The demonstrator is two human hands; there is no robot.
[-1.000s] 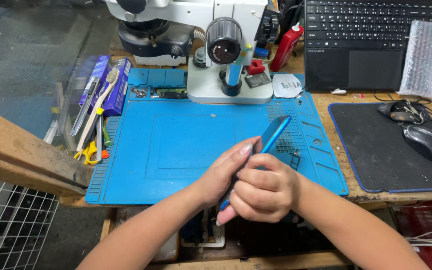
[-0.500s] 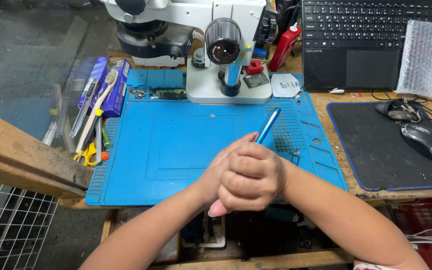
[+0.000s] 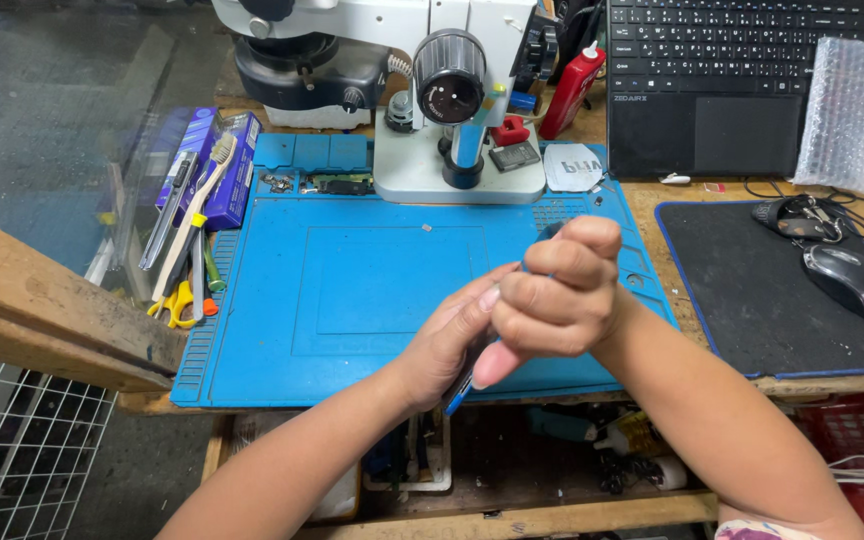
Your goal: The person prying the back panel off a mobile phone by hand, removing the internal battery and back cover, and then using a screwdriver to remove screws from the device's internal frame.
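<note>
Both my hands are clasped around a thin blue phone (image 3: 460, 392) held edge-on over the front of the blue work mat (image 3: 352, 290). My left hand (image 3: 447, 335) cups it from below and left. My right hand (image 3: 552, 290) is closed in a fist around its upper part. Only the phone's lower blue corner pokes out under my hands, and a sliver shows near my right knuckles. The rest of it is hidden by my fingers.
A white microscope (image 3: 432, 90) stands at the back of the mat. Tools, a toothbrush and scissors (image 3: 187, 240) lie along the left edge. A laptop (image 3: 742, 80), bubble wrap (image 3: 842, 110), a black mouse pad (image 3: 772, 290) and mouse (image 3: 850, 280) sit to the right.
The phone has turned from showing its flat face to edge-on and has sunk into my hands. My right hand has slid up over it and closed into a fist.
</note>
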